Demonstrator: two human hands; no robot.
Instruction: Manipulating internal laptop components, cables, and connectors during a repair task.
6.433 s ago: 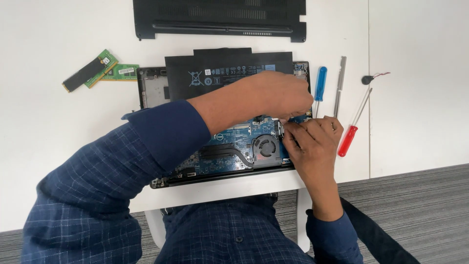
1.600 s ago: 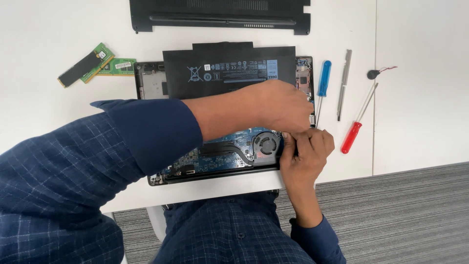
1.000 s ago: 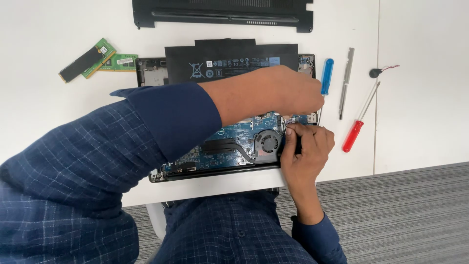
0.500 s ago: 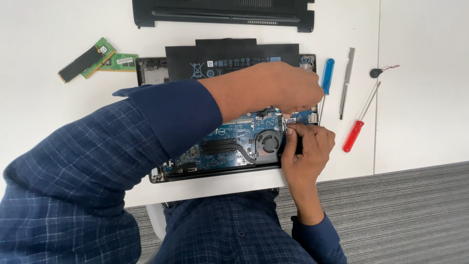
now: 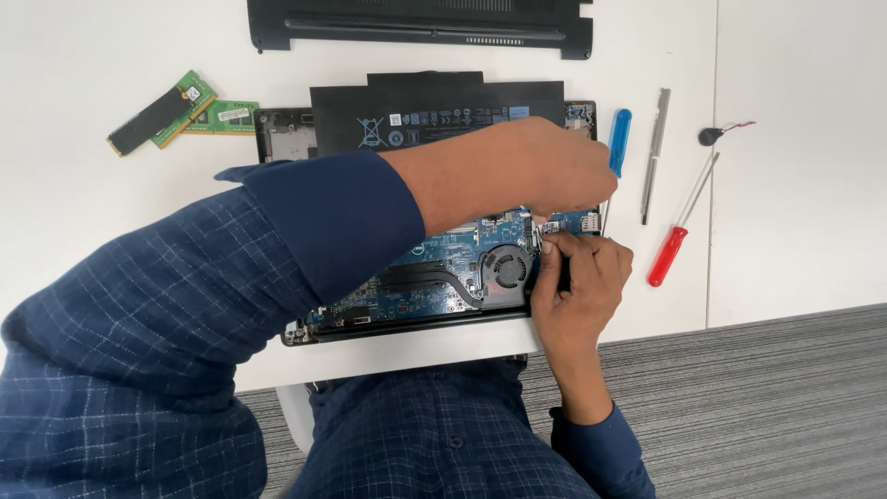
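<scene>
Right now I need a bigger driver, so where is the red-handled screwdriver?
In the head view the red-handled screwdriver lies on the white table, right of the open laptop, below the grey metal tool and just beyond the right hand.

worktop: smooth matt white
battery: matt black plastic
screwdriver: glossy red handle, metal shaft
sleeve: checked cloth
</scene>
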